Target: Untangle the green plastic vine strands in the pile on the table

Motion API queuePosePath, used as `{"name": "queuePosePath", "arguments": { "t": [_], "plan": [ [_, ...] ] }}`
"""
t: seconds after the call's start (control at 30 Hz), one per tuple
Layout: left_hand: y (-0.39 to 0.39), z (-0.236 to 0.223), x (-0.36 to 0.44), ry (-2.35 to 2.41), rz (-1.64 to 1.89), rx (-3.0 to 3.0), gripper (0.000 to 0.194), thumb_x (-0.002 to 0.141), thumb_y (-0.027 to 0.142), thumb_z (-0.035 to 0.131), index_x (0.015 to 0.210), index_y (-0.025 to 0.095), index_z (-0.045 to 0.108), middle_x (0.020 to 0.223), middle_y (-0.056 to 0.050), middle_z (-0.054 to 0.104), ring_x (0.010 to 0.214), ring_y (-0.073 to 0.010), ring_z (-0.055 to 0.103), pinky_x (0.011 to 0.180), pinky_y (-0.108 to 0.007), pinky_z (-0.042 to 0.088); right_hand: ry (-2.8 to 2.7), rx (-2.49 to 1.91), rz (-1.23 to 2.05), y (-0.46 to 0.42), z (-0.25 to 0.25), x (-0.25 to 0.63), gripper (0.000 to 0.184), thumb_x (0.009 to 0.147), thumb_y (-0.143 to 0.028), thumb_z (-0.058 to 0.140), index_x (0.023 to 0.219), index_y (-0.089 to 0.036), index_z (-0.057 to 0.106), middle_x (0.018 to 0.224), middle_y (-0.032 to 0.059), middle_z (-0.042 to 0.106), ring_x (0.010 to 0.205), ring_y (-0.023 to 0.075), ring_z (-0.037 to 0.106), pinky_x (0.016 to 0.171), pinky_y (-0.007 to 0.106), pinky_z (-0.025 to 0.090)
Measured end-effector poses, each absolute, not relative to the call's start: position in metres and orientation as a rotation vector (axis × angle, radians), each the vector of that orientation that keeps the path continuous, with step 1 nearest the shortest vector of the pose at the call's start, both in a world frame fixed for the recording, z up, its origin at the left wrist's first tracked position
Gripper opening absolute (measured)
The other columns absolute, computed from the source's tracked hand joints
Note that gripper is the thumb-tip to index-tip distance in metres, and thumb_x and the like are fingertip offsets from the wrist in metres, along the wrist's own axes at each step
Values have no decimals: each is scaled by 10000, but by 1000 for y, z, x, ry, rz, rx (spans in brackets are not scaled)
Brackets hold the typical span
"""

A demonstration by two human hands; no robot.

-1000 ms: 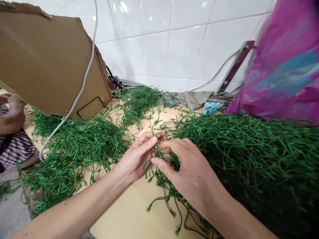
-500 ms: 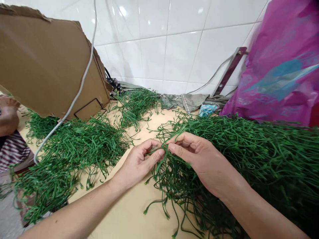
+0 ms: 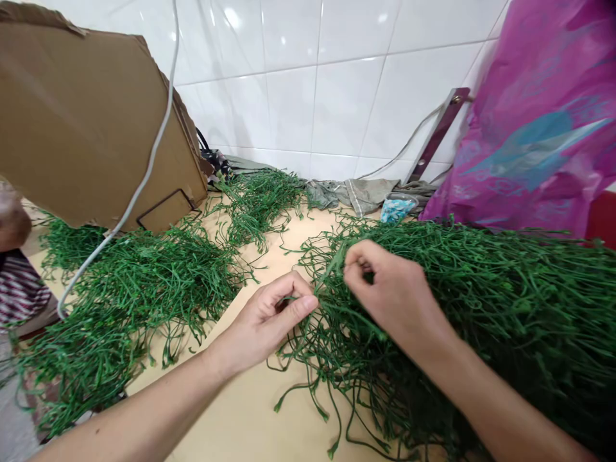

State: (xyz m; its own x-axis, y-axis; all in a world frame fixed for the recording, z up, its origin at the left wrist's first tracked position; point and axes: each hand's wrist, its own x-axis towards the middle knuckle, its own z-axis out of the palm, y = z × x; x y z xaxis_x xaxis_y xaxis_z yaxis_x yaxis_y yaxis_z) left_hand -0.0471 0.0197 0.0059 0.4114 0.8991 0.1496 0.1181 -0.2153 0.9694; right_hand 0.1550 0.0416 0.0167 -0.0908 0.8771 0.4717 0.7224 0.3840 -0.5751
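My left hand [image 3: 267, 321] is closed, thumb and forefinger pinching a thin green stem at the left edge of a big heap of green stems [image 3: 491, 282]. To its right and slightly higher, my right hand [image 3: 389, 276] is closed in a pinch over the same heap. A blurred green stem [image 3: 334, 263] runs from near the left fingertips up to the right fingers, which seem to grip it. The stems are slender and curly with small flared tips, like those of artificial flowers. Several stray ones hang over the pale yellow tabletop [image 3: 231, 410].
A second pile of green stems [image 3: 158, 282] lies at left, and a smaller pile [image 3: 264, 199] by the wall. A cardboard box [image 3: 91, 122], white cable [image 3: 149, 160], small tub of blue-and-white pieces [image 3: 397, 208] and purple bag [image 3: 534, 135] surround them. Another person's arm [image 3: 12, 221] shows far left.
My hands have parted: the right fingers have moved up and right from the left fingertips, while the left hand stays almost in place. The whole view has shifted slightly.
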Motion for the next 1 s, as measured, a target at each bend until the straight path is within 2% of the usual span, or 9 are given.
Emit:
{"name": "queuePosePath", "arguments": {
  "t": [0.13, 0.23, 0.3, 0.37, 0.47, 0.53, 0.63, 0.83, 1.0],
  "plan": [
    [15, 9, -46, 935, 965, 1622, 293, 979, 403, 544, 769, 200, 514, 701, 33, 421, 650, -127, 371, 626, -253, 326, -1737, -1434, 231, 53, 14, 169, 111, 782, -137, 537, 773, -230, 598, 674, -7, 636, 573, 152, 541, 571, 270, 416],
    [19, 8, -45, 990, 993, 1603, 332, 967, 461, 546, 765, 202, 503, 674, 40, 420, 636, -130, 385, 612, -251, 329, -1843, -1300, 164, 50, 15, 166, 205, 757, -101, 499, 846, -227, 634, 894, 57, 714, 812, 212, 640, 752, 329, 484],
    [22, 6, -45, 1006, 1016, 1594, 339, 966, 470, 545, 763, 203, 494, 665, 41, 446, 635, -131, 405, 616, -251, 335, -1889, -1254, 213, 45, 19, 161, 168, 792, -127, 507, 827, -226, 638, 938, 69, 719, 903, 234, 651, 820, 351, 487],
    [23, 4, -46, 1010, 1038, 1608, 317, 979, 442, 531, 774, 202, 496, 673, 39, 466, 639, -129, 414, 621, -250, 335, -1917, -1278, 385, 39, 25, 157, 147, 870, -220, 524, 780, -229, 639, 843, 47, 714, 833, 223, 657, 762, 331, 495],
    [23, 1, -46, 1012, 1038, 1647, 279, 999, 388, 498, 792, 201, 494, 679, 47, 434, 633, -124, 389, 611, -248, 324, -1923, -1263, 780, 34, 35, 153, 299, 947, -379, 497, 740, -233, 656, 752, 19, 708, 745, 204, 660, 633, 297, 483],
    [22, 0, -45, 1021, 1013, 1678, 267, 1001, 368, 492, 794, 200, 491, 686, 49, 411, 637, -124, 376, 612, -248, 324, -1894, -1215, 1009, 33, 37, 152, 320, 949, -415, 505, 765, -233, 693, 800, 13, 738, 788, 202, 679, 654, 290, 498],
    [20, -2, -43, 1030, 978, 1742, 247, 1003, 349, 496, 811, 194, 511, 705, 43, 431, 656, -124, 392, 629, -247, 336, -1862, -1246, 1151, 33, 34, 150, 218, 892, -375, 602, 830, -225, 749, 854, 9, 775, 827, 204, 702, 740, 306, 531],
    [20, -3, -44, 1066, 964, 1804, 253, 1009, 357, 489, 825, 188, 533, 726, 36, 469, 682, -127, 429, 661, -248, 349, -1965, -1236, 979, 34, 25, 150, 168, 861, -257, 582, 816, -212, 737, 795, 27, 775, 757, 197, 716, 714, 308, 555],
    [22, -3, -44, 1039, 924, 1722, 283, 1007, 382, 489, 802, 188, 514, 723, 38, 446, 686, -126, 406, 658, -251, 329, -2018, -1244, 591, 32, 22, 146, 119, 776, -160, 539, 737, -210, 639, 721, 15, 701, 647, 160, 618, 622, 270, 467]
  ]
}}
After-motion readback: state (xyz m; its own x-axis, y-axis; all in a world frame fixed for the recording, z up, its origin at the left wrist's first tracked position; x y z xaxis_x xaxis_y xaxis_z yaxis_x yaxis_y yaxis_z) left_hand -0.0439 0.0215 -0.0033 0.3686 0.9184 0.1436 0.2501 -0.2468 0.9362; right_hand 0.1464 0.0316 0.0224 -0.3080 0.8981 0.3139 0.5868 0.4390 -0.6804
